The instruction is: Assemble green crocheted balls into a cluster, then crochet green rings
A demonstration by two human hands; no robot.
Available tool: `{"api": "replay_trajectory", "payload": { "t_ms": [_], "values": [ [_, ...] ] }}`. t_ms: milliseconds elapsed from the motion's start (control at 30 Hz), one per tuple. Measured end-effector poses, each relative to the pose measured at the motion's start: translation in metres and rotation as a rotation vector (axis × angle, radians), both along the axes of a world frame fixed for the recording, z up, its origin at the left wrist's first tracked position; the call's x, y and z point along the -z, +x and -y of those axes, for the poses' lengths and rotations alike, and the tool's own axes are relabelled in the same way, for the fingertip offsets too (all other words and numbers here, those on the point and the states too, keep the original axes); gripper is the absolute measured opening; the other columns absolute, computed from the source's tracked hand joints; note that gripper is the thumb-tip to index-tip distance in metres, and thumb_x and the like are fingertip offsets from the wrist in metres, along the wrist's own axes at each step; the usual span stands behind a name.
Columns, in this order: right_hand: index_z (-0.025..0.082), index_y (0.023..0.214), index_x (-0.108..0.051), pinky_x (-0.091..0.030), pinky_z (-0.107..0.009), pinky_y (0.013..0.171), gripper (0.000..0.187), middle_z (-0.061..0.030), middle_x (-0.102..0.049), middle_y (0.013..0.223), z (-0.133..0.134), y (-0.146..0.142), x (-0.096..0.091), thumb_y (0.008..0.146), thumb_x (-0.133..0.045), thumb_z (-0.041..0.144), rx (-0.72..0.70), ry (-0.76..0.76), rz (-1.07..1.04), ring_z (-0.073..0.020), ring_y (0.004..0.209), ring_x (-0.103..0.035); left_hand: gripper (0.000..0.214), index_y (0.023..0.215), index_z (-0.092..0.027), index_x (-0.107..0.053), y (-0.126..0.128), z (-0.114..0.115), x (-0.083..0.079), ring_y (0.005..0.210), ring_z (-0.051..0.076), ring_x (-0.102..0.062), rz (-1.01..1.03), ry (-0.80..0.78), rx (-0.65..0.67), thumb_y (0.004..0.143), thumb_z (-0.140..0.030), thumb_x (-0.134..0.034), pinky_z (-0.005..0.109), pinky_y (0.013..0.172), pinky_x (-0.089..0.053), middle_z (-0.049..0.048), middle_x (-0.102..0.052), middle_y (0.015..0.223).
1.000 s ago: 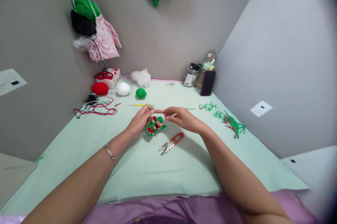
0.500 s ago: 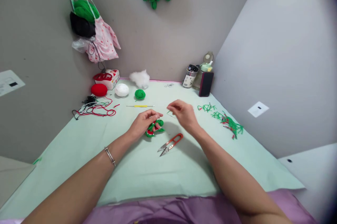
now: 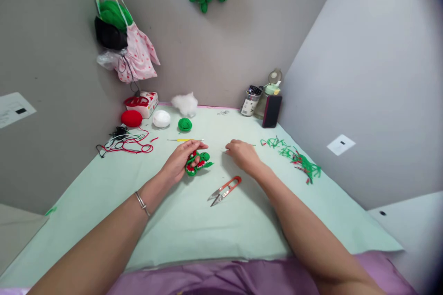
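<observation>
My left hand [image 3: 182, 159] is closed around a small green and red crochet piece [image 3: 196, 162], holding it just above the pale green mat [image 3: 180, 225]. My right hand [image 3: 242, 153] rests low on the mat to the right of it, fingers curled together in a pinch; what they hold is too small to make out. Red-handled thread snips [image 3: 224, 189] lie on the mat in front of my right wrist.
A yellow crochet hook [image 3: 185, 140] lies behind my left hand. Red [image 3: 131, 118], white [image 3: 161, 118] and green [image 3: 184, 124] yarn balls, stuffing [image 3: 185, 103], a box [image 3: 143, 102], tangled cords [image 3: 124, 141], a cup [image 3: 251, 99], a dark phone [image 3: 272, 111] and yarn scraps [image 3: 297, 159] ring the mat.
My hands were pinched together over the crochet piece; they have parted. My right hand rose, then dropped to the mat on the right. My left hand turned the piece toward itself.
</observation>
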State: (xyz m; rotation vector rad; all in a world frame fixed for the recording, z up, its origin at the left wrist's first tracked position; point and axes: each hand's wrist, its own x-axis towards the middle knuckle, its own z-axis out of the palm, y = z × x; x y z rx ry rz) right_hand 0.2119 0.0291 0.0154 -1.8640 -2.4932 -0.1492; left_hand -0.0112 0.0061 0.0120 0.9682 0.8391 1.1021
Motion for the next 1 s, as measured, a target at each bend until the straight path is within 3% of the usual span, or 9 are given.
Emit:
{"api": "replay_trajectory", "payload": {
  "t_ms": [100,200,367,500,600,733,867,933,1000],
  "values": [
    [0.013,0.094,-0.07,-0.041,-0.03,0.069,0.026,-0.0152,-0.07,0.102,0.003,-0.021,0.013,0.091,-0.046,0.006,0.004,-0.019,0.026,-0.0244,0.095,-0.066,0.024,0.088,-0.014,-0.063,0.001,0.0,0.0,0.049,0.002,-0.048,-0.01,0.019,0.027,0.083,-0.036,-0.069,0.016,0.043,-0.037,0.006,-0.069,0.1],
    [0.011,0.096,-0.069,-0.04,-0.031,0.068,0.028,-0.017,-0.07,0.103,0.002,-0.024,0.018,0.089,-0.043,0.003,0.037,-0.006,0.012,-0.0251,0.094,-0.066,0.026,0.087,-0.014,-0.062,0.002,0.001,0.001,0.051,0.004,-0.05,-0.062,0.05,0.053,0.083,-0.039,-0.068,0.018,0.046,-0.04,0.0064,-0.069,0.097],
    [0.02,0.094,-0.066,-0.037,-0.028,0.062,0.015,-0.0065,-0.073,0.091,-0.005,0.001,0.004,0.088,-0.052,0.021,0.146,0.028,-0.088,-0.0204,0.077,-0.065,0.025,0.087,-0.018,-0.059,0.002,0.001,0.005,0.06,0.013,-0.06,-0.31,0.187,0.075,0.087,-0.043,-0.059,0.027,0.058,-0.047,0.0039,-0.068,0.087],
    [0.021,0.092,-0.064,-0.037,-0.028,0.064,0.015,-0.0034,-0.07,0.085,-0.01,0.024,-0.011,0.084,-0.051,0.023,0.265,0.187,-0.336,-0.0182,0.074,-0.061,0.012,0.085,-0.023,-0.062,-0.002,0.001,0.011,0.063,0.014,-0.056,-0.659,0.424,-0.069,0.086,-0.034,-0.058,0.027,0.064,-0.041,-0.001,-0.067,0.081],
    [0.019,0.085,-0.064,-0.039,-0.029,0.068,0.012,-0.0066,-0.067,0.093,-0.011,0.031,-0.01,0.081,-0.053,0.02,0.232,0.226,-0.407,-0.02,0.083,-0.06,0.004,0.083,-0.025,-0.063,-0.005,0.001,0.013,0.062,0.015,-0.051,-0.769,0.515,-0.201,0.082,-0.029,-0.063,0.028,0.066,-0.037,-0.0021,-0.066,0.081],
    [0.018,0.075,-0.063,-0.04,-0.029,0.071,0.011,-0.011,-0.064,0.104,-0.009,0.027,0.003,0.079,-0.054,0.013,0.157,0.056,-0.374,-0.0223,0.094,-0.058,0.003,0.083,-0.024,-0.064,-0.006,0.0,0.011,0.064,0.015,-0.048,-0.68,0.527,-0.279,0.08,-0.026,-0.064,0.028,0.066,-0.038,-0.0012,-0.063,0.08],
    [0.017,0.073,-0.063,-0.042,-0.029,0.071,0.011,-0.0086,-0.067,0.089,-0.007,0.02,0.004,0.078,-0.054,0.012,0.139,-0.047,-0.432,-0.0193,0.08,-0.06,0.011,0.089,-0.021,-0.063,-0.002,0.0,0.009,0.057,0.013,-0.046,-0.531,0.36,-0.142,0.083,-0.03,-0.061,0.026,0.059,-0.037,-0.004,-0.053,0.065],
    [0.017,0.078,-0.064,-0.045,-0.028,0.07,0.012,-0.0066,-0.069,0.085,-0.004,0.017,-0.004,0.083,-0.053,0.017,0.073,-0.145,-0.546,-0.0168,0.076,-0.061,0.017,0.095,-0.019,-0.062,0.0,-0.001,0.009,0.058,0.011,-0.049,-0.424,0.291,-0.069,0.082,-0.031,-0.063,0.025,0.059,-0.039,-0.0022,-0.059,0.073],
    [0.017,0.082,-0.063,-0.048,-0.027,0.071,0.014,-0.006,-0.071,0.09,0.002,0.012,-0.014,0.086,-0.054,0.025,-0.082,-0.341,-0.821,-0.015,0.078,-0.062,0.028,0.104,-0.018,-0.062,0.001,0.0,0.009,0.058,0.009,-0.05,-0.338,0.256,0.001,0.08,-0.031,-0.067,0.026,0.06,-0.042,0.0028,-0.066,0.093]
  ]
}}
